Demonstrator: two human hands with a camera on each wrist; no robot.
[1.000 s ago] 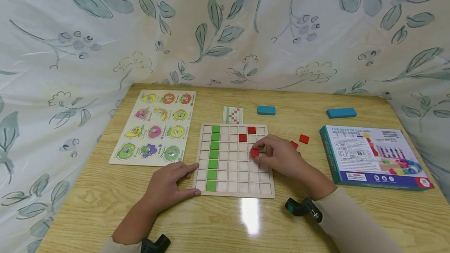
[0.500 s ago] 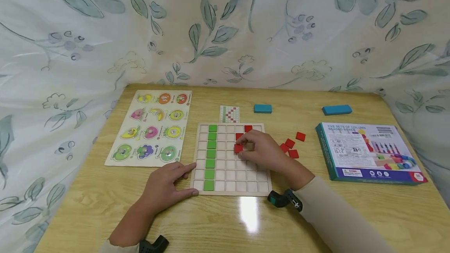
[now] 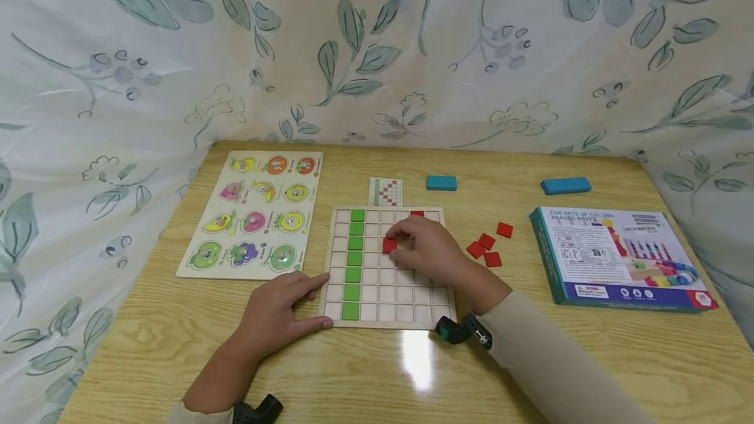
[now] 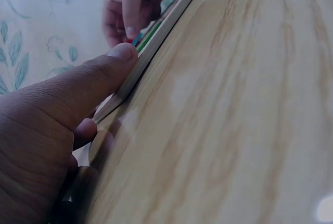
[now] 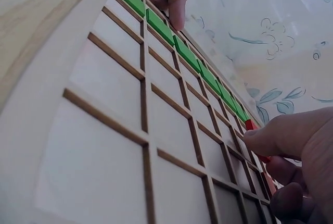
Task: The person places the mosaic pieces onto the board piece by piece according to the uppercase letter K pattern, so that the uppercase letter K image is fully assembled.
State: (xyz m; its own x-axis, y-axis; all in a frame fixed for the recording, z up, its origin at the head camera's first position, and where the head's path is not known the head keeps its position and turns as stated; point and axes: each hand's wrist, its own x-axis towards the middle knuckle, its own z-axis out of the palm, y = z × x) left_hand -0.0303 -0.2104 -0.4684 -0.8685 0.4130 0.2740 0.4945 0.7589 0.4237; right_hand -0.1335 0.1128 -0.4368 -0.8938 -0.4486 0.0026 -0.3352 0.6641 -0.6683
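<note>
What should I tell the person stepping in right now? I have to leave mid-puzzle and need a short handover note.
Left hand: flat on the table, fingers steadying the grid board at its near-left corner.
Right hand: grip pinches a red tile over the board's middle rows.
Done: green column filled; one red tile shows in the top row, others may be hidden by the hand.
Left: three loose red tiles right of the board; pattern card lies behind it.

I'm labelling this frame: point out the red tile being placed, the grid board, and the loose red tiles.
red tile (image 3: pixel 389 245), head view, its top face.
grid board (image 3: pixel 389 322), head view, its bare near rim.
loose red tiles (image 3: pixel 486 241), head view, the middle tile.
</note>
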